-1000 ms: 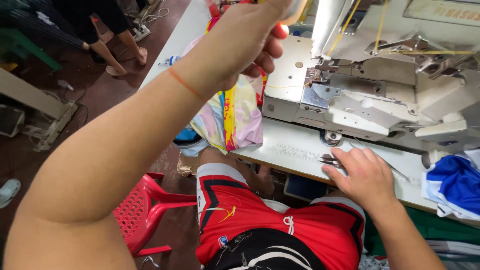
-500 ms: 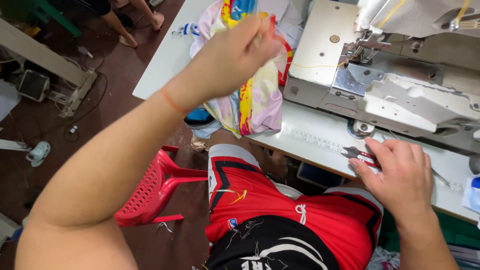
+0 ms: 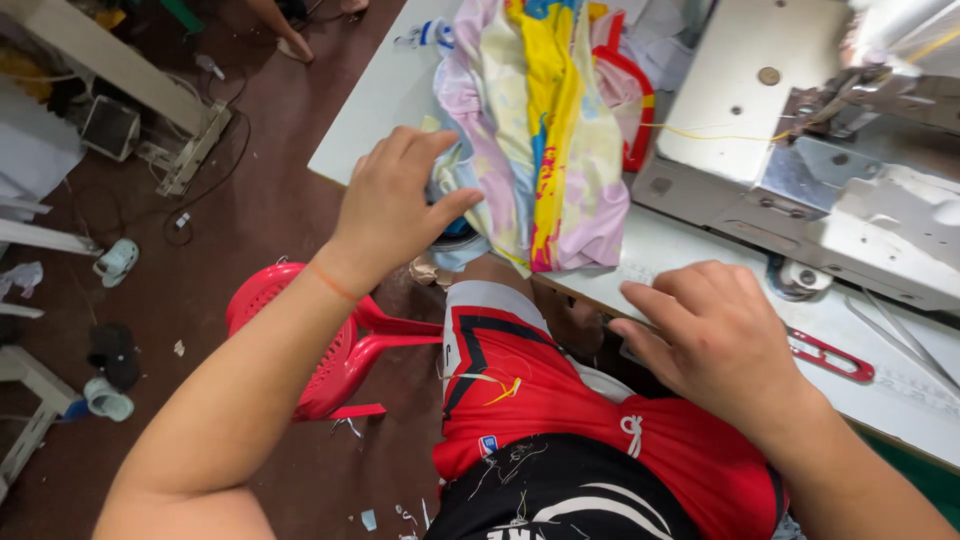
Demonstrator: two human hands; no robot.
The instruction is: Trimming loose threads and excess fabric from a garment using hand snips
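At the bottom centre of the frame are the person's red shorts (image 3: 560,400), with a black shirt (image 3: 560,500) below them. Left of the shorts, a red plastic stool (image 3: 320,340) stands on the dark brown floor (image 3: 250,230).

The right hand (image 3: 715,340), at centre right, lies palm down on the near edge of the white table (image 3: 380,100). Its fingers (image 3: 665,300) are loosely curled and a little spread, pointing to the upper left; whether anything is under them cannot be told. Just right of it, red-handled snips (image 3: 830,355) lie flat on the table, close to the hand but not touching it.

The left hand (image 3: 395,205), at centre left, reaches to the table's edge where the cloth (image 3: 545,140) hangs over. Its thumb and fingers are partly open and curved round the cloth's lower left fold, touching it; a firm grip is not clear. An orange band (image 3: 335,282) circles the wrist.

The cloth, a pastel bundle with a yellow stripe, runs from the top centre down over the table edge, ending between the two hands.

In the upper right sits a grey sewing machine (image 3: 800,130), with a yellow thread (image 3: 700,135) running across it. In the upper left, a metal frame (image 3: 150,110) stands on the floor.
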